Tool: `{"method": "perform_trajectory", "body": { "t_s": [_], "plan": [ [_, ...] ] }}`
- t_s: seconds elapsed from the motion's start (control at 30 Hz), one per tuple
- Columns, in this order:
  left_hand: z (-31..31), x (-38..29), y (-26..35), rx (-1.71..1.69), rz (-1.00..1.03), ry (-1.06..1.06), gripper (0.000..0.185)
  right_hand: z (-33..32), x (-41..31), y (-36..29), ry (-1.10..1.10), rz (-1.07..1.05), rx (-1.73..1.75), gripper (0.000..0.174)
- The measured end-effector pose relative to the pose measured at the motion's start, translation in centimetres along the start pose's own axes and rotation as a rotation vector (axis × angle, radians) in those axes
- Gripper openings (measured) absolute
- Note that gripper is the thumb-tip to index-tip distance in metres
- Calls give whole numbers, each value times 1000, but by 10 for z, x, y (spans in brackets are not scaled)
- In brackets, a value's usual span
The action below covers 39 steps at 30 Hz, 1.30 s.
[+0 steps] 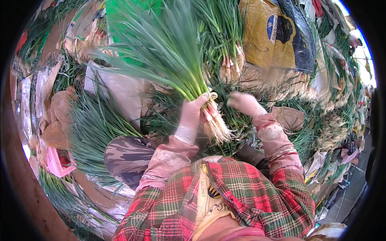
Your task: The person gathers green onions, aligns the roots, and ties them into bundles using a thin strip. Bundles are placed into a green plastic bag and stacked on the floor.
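Observation:
My left hand (193, 113), in a pale thin glove, grips a bunch of long green leafy plants with pinkish-white bulbs, like green garlic (193, 72). Its leaves fan towards the upper left and its pale roots hang to the lower right. A pale band (213, 95) circles the stems beside my thumb. My right hand (242, 102), gloved too and blurred, is apart from the bunch on its right; its fingers look curled, and whether they hold anything cannot be told. Another cluster of the same plants (230, 60) lies beyond my hands.
A yellow and black woven sack (271, 36) covers plants with exposed roots at upper right. More leaves (96, 120) lie to my left near my camouflage-covered knee (129, 158). A pink plastic container (57, 162) stands at far left; a brown piece of sacking (288, 118) lies right.

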<state>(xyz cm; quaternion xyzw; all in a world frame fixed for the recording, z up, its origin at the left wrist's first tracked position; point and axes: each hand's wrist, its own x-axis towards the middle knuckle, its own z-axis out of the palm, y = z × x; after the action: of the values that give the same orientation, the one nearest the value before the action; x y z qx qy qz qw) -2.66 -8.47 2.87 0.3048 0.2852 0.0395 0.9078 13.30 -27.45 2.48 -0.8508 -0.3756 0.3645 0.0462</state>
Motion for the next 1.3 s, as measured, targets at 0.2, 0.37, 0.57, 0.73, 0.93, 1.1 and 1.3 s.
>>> {"method": "perform_trajectory", "body": {
  "t_s": [0.2,0.37,0.57,0.73,0.93,1.1,1.3],
  "plan": [
    [-4,3,-12,-123,-205,-3,30,1,25,-60,134,-118,1038,41],
    [-6,5,-22,-139,-110,29,25,8,45,-98,547,-44,1380,23],
    [16,-13,0,61,-30,36,25,-17,33,-52,848,-250,1514,27],
    [8,-25,43,27,284,126,27,-21,32,-15,377,1,156,39],
    [0,-5,41,-490,-3,48,36,-36,103,-2,462,328,168,39],
    [1,-3,31,-333,100,7,26,-51,68,-1,622,137,821,30],
    [-6,4,20,-262,-42,-125,31,-58,-2,-7,723,154,1044,24]
  ]
}}
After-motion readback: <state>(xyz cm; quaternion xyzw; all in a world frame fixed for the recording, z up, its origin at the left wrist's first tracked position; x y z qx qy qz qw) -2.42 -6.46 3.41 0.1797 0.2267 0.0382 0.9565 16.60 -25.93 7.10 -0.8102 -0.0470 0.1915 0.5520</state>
